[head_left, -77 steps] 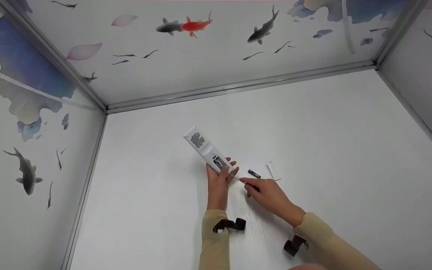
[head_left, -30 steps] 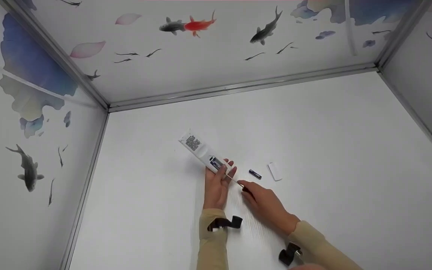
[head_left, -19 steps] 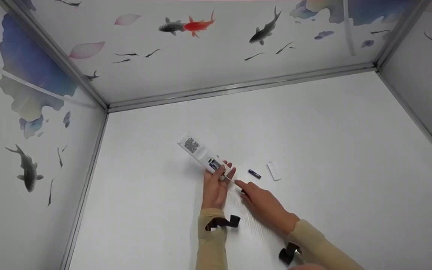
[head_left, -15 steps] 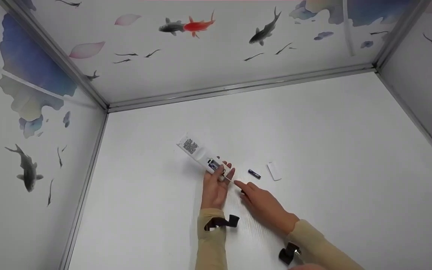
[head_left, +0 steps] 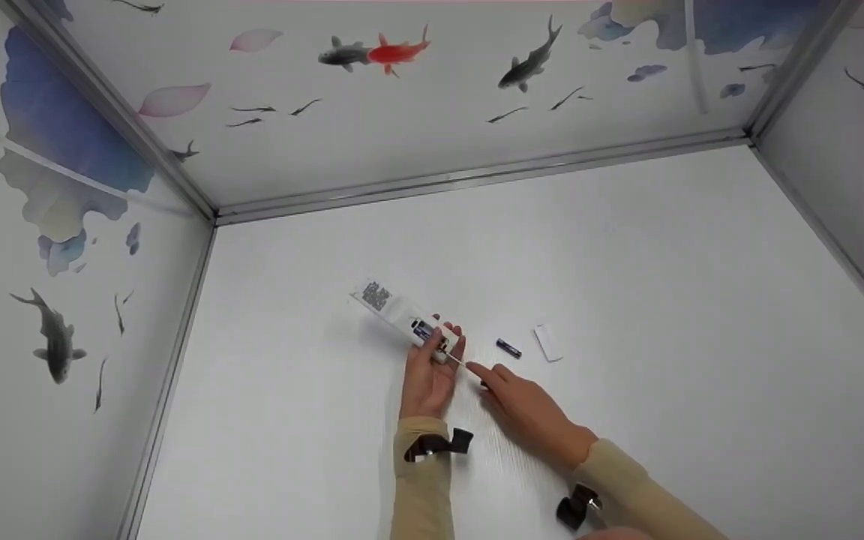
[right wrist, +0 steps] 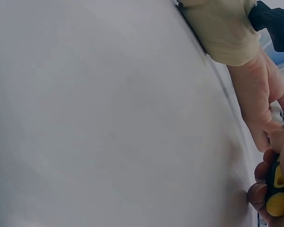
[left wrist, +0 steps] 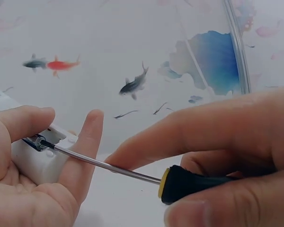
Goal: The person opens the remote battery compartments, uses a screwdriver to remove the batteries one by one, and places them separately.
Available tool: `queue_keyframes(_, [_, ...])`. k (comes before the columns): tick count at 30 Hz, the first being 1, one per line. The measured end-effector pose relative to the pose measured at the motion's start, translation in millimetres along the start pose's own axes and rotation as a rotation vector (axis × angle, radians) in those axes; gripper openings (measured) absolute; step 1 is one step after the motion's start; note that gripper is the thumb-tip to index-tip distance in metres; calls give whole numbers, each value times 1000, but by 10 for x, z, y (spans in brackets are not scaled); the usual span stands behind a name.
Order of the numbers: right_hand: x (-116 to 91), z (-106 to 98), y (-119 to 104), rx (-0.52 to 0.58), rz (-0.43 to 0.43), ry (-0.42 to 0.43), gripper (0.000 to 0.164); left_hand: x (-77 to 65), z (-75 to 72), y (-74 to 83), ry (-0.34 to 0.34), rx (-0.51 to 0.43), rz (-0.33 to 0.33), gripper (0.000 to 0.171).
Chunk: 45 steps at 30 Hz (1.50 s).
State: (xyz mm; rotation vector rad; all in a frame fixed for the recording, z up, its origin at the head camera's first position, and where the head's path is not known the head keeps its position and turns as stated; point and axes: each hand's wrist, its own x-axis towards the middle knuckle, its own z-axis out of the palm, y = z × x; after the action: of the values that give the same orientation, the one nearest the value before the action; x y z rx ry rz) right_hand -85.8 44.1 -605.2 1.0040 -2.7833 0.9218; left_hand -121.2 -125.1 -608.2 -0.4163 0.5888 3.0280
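Note:
My left hand (head_left: 426, 386) holds a white remote control (head_left: 394, 306) tilted, its back facing up and its battery compartment uncovered. A dark blue battery (head_left: 422, 330) shows in the compartment, partly behind my left thumb. My right hand (head_left: 526, 401) grips a screwdriver with a black and yellow handle (left wrist: 189, 184), the index finger stretched along its metal shaft (left wrist: 109, 166). In the left wrist view, the screwdriver's tip meets the end of the compartment beside my left thumb. The right wrist view shows the handle's yellow butt (right wrist: 278, 204) inside my curled fingers.
On the white table (head_left: 627, 262), right of the remote, lies a loose dark blue battery (head_left: 508, 348). Beside it is a small white battery cover (head_left: 548, 343). Panels printed with fish (head_left: 396, 51) stand around the table, joined by grey metal edging (head_left: 477, 178).
The remote has tipped and shifted left and toward me, with my left hand following. My right hand has moved slightly left with the screwdriver. The loose battery and cover stay where they were.

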Motion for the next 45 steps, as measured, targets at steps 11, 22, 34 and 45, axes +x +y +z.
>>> queue_keyframes(11, [-8,16,21,-1,-26,20,46,1,-9,14,-5,-133,-62,30])
queue_keyframes(22, [-9,-1,29,-5,-30,42,41,27,-6,-28,37,-118,-55,35])
queue_keyframes(34, [-21,-21,34,57,31,16,38,11,1,-82,68,194,-15,51])
queue_keyframes(45, [-37,-57,62,84,32,54,36,-5,20,-155,91,507,102,39])
